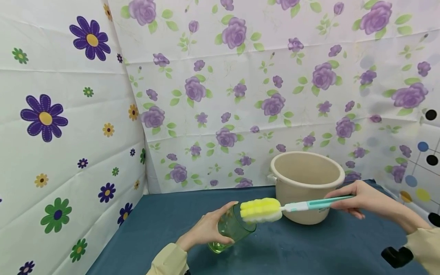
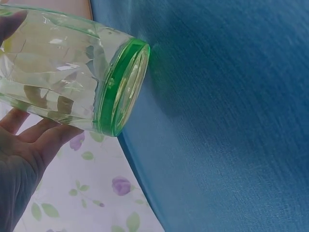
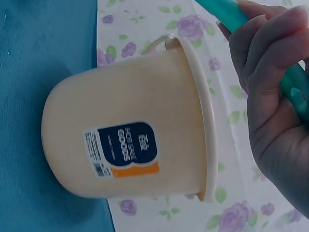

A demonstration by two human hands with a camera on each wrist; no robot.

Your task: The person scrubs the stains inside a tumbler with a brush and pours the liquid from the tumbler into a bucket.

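My left hand grips a green-tinted clear glass round its side, tilted with its mouth up and to the right. In the left wrist view the thick green base of the glass shows close over the cloth. With my right hand I hold a bottle brush by its teal and white handle. The brush's yellow and white sponge head points left and overlaps the mouth of the glass in the head view. Fingers curl round the teal handle in the right wrist view.
A beige bucket stands upright at the back right, behind the brush, with a label on its side. Blue cloth covers the table. Flowered sheets hang at the back and sides.
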